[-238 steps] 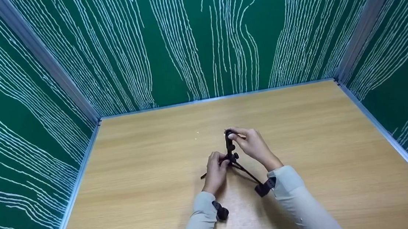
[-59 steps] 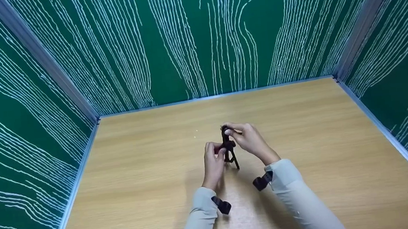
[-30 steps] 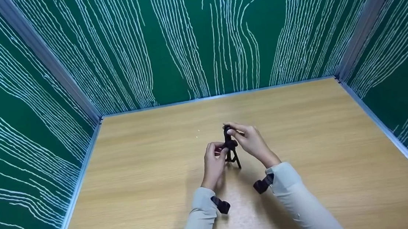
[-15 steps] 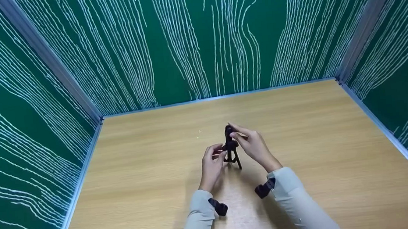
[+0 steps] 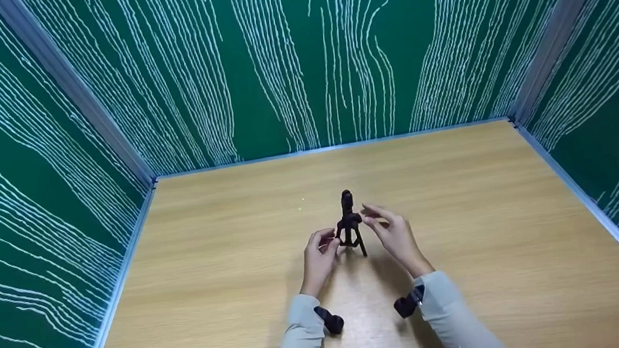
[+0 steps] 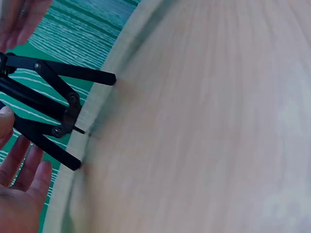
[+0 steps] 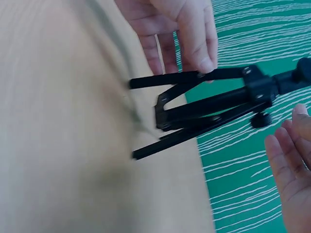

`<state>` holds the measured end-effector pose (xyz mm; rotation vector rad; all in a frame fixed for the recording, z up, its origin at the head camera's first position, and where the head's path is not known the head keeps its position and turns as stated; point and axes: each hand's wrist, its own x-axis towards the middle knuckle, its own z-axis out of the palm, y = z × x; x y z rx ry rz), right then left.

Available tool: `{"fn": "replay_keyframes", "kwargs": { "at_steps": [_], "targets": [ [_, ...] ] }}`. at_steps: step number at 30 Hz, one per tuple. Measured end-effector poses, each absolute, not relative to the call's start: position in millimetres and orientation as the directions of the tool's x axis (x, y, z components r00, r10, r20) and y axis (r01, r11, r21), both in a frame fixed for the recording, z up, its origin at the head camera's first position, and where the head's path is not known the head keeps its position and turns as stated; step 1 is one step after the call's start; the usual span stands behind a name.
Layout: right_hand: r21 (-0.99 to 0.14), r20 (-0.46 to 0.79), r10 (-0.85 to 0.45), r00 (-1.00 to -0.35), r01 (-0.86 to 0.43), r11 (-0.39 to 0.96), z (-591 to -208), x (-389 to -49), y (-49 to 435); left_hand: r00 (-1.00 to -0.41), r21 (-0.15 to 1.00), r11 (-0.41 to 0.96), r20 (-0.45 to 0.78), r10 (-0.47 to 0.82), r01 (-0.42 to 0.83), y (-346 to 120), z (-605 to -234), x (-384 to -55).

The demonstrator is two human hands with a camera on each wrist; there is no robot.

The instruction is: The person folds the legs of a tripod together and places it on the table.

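A small black tripod (image 5: 348,219) stands upright on the table in the head view, its legs only slightly spread. At its left side my left hand (image 5: 319,258) holds one leg, thumb against it; in the right wrist view that left hand (image 7: 180,29) has its thumb tip on the leg and other fingers behind. My right hand (image 5: 397,239) is beside the tripod's upper right, fingers relaxed. A gap shows between the right hand (image 7: 294,170) and the tripod's knob (image 7: 261,120) in the right wrist view. The left wrist view shows the legs and brace of the tripod (image 6: 53,92).
The tripod stands on a wooden table (image 5: 228,271). Green walls (image 5: 257,89) with white wavy lines enclose its back and sides, met by metal edging. Tiny pale specks lie on the table left of the tripod. Each wrist wears a black camera (image 5: 331,320).
The tripod's legs, wide apart several seconds ago, are now drawn in. In the last half second my right hand has left the tripod's top and lowered; my left hand has slid down to a leg.
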<state>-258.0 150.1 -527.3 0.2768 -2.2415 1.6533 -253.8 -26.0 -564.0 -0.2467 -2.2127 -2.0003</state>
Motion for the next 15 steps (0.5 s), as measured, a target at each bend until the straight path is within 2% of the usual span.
{"fn": "replay_keyframes", "kwargs": {
  "at_steps": [10, 15],
  "targets": [
    [-0.939, 0.18, 0.033, -0.983, -0.162, 0.304, -569.0, -257.3, 156.7, -0.98, 0.976, 0.087, 0.196, 0.032, 0.198, -27.4, -574.0, -253.5],
    [-0.937, 0.136, 0.03, -0.99, -0.118, 0.33, -580.3, -253.8, 156.2, -0.985, 0.983, 0.07, 0.17, 0.04, 0.172, -27.1, -577.9, -254.9]
  ]
}}
